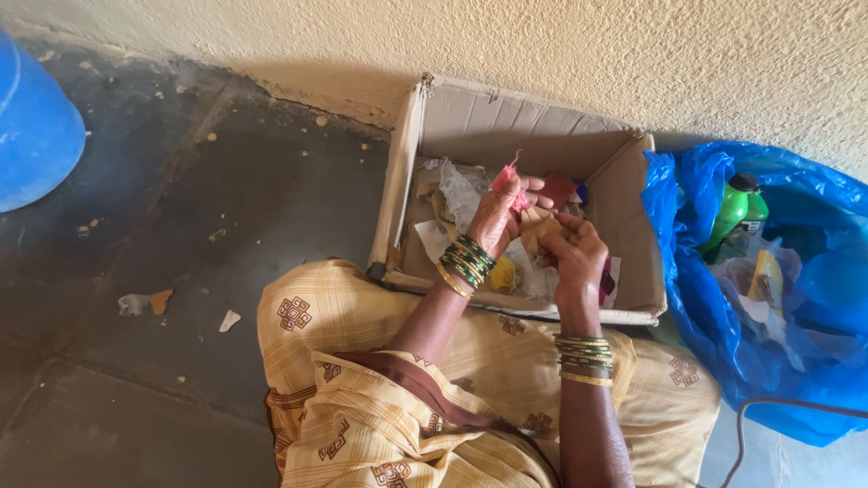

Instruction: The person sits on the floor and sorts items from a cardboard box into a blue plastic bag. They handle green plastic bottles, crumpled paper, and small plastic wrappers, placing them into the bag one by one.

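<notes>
Fingers (pixel 527 188) of my left hand (pixel 500 217) pinched shut on a pink scrap (pixel 506 174), held up over the cardboard box (pixel 506 126). Right hand (pixel 571 248) just beside it, fingers curled closed around a brown paper piece (pixel 535 224), also above the box. Box sits against the wall, full of crumpled paper and wrappers. Blue plastic bag (pixel 696 298) touches the box's right side, green bottle (pixel 734 212) inside it. Blue drum (pixel 32 136) well left of the box.
</notes>
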